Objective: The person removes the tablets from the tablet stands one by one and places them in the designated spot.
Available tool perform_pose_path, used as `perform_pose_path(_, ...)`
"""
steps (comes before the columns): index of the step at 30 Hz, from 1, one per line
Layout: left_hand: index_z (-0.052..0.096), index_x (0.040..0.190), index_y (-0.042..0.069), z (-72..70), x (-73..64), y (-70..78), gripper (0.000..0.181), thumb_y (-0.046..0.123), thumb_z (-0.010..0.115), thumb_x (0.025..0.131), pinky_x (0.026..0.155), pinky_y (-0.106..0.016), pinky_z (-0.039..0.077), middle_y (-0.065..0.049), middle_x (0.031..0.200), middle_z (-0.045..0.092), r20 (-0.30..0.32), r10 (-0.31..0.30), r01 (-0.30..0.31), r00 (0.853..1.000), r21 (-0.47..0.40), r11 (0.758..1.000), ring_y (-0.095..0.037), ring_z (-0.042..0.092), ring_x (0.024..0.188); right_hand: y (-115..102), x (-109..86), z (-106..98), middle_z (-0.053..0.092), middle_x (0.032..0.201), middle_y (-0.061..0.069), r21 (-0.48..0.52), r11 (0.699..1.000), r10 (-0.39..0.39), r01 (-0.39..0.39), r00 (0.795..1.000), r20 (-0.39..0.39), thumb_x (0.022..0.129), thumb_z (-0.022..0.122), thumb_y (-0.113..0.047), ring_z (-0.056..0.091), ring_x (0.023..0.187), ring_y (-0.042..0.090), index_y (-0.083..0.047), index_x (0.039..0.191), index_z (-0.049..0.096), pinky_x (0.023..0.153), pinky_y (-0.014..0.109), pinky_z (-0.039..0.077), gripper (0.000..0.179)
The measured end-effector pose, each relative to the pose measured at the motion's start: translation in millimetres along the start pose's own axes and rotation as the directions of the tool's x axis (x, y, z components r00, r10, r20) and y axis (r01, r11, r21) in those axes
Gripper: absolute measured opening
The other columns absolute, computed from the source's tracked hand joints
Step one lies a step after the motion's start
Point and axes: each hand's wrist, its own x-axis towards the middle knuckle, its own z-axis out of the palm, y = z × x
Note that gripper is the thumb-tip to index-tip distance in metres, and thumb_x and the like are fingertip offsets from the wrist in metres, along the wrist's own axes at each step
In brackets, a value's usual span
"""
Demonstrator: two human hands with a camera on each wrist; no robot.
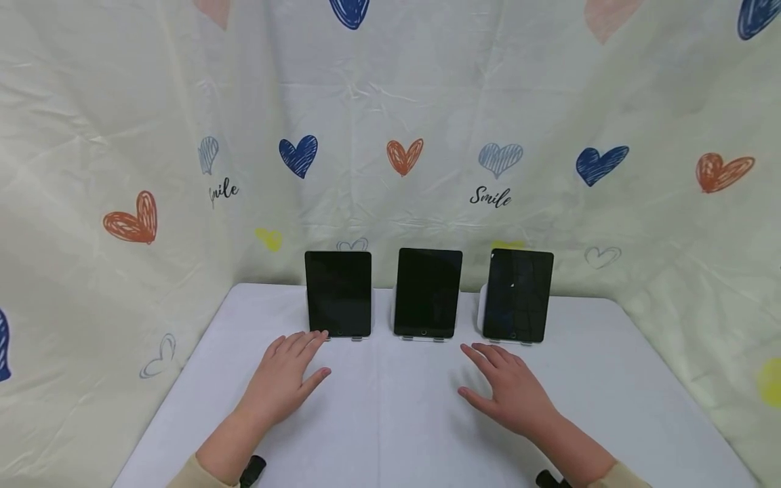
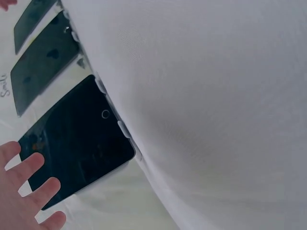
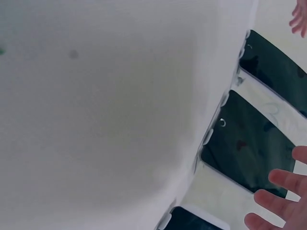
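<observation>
Fingers (image 1: 314,347) splay, left hand (image 1: 279,385) and right hand (image 1: 511,390) near three tablets (image 1: 428,288), long axes upright, screens (image 1: 518,298) facing the hands

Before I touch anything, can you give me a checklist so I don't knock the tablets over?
1. Hands free: ok. The left hand and right hand hold nothing.
2. All tablets propped up: ok. The left tablet, middle tablet and right tablet stand in a row.
3. Gaps between tablets: ok. None touches its neighbor.
4. Screens lit: not ok. All three look dark.
5. Left hand clear of the left tablet: cannot tell. It overlaps that tablet in the head view, but contact isn't clear.
</observation>
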Motion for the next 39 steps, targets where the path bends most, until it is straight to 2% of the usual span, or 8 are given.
perform_pose_path(17, 0.039, 0.153, 0.017, 2.0, 8.9, -12.7, 0.068, 0.052, 0.056, 0.097, 0.110, -0.055, 0.030, -0.007, 0.145, 0.051, -0.003, -0.056, 0.056, 0.998, -0.011, 0.998, -0.031, 0.044, 0.132, -12.5, 25.1, 7.2, 0.056, 0.138, 0.008, 0.078, 0.996, 0.038, -0.038, 0.999, 0.012, 0.088, 0.066, -0.057, 0.051, 0.127, 0.032, -0.020, 0.146, 0.050, 0.103, 0.057, 0.040, 0.071)
perform_pose_path(26, 0.038, 0.153, 0.015, 2.7, 14.0, -21.6, 0.068, 0.050, 0.056, 0.098, 0.109, -0.056, 0.030, -0.010, 0.144, 0.051, 0.003, -0.100, 0.100, 0.995, -0.019, 0.995, -0.034, 0.044, 0.132, -21.9, 41.1, 7.2, 0.055, 0.140, 0.008, 0.099, 0.995, 0.031, -0.034, 0.999, 0.039, 0.091, 0.057, -0.064, 0.049, 0.129, 0.032, -0.020, 0.147, 0.049, 0.104, 0.058, 0.039, 0.072)
perform_pose_path(32, 0.040, 0.152, 0.014, 1.4, 16.8, -27.6, 0.065, 0.048, 0.055, 0.099, 0.108, -0.056, 0.032, -0.012, 0.141, 0.053, -0.010, -0.110, 0.110, 0.994, -0.021, 0.994, -0.035, 0.046, 0.130, -28.7, 52.6, 5.5, 0.056, 0.138, 0.009, 0.125, 0.991, 0.035, -0.038, 0.999, 0.024, 0.092, 0.060, -0.059, 0.050, 0.128, 0.032, -0.018, 0.145, 0.050, 0.103, 0.055, 0.041, 0.068)
perform_pose_path(39, 0.041, 0.152, 0.014, 2.4, 20.9, -32.0, 0.064, 0.048, 0.054, 0.099, 0.106, -0.055, 0.033, -0.012, 0.140, 0.054, -0.023, -0.125, 0.124, 0.992, -0.027, 0.992, -0.034, 0.047, 0.130, -36.2, 65.2, 9.8, 0.055, 0.140, 0.010, 0.177, 0.981, 0.073, -0.078, 0.997, 0.036, 0.093, 0.060, -0.056, 0.050, 0.128, 0.033, -0.017, 0.145, 0.050, 0.104, 0.055, 0.041, 0.065)
